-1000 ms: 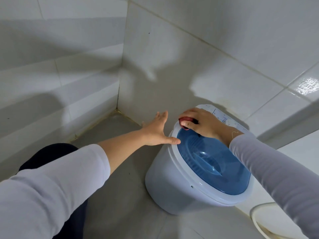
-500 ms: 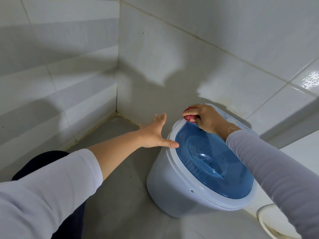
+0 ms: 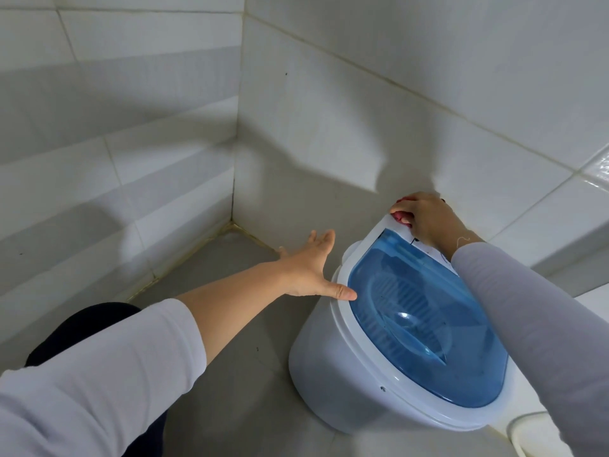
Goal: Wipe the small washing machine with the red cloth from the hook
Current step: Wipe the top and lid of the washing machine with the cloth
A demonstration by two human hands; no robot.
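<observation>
A small white washing machine (image 3: 333,367) with a translucent blue lid (image 3: 425,331) stands on the grey floor beside the tiled wall. My right hand (image 3: 428,217) grips the red cloth (image 3: 402,216) and presses it on the white control panel at the machine's far edge, close to the wall; only a bit of cloth shows under the fingers. My left hand (image 3: 313,270) lies flat against the machine's left side, fingers straight, thumb on the white rim by the lid.
White tiled walls meet in a corner (image 3: 232,219) behind and to the left. A white hose or rim (image 3: 524,433) shows at the bottom right. My dark trouser knee (image 3: 82,328) is at the lower left over the grey floor.
My right hand has slid the red cloth from the lid's upper edge back onto the control panel near the wall. The left hand keeps its place on the machine's side.
</observation>
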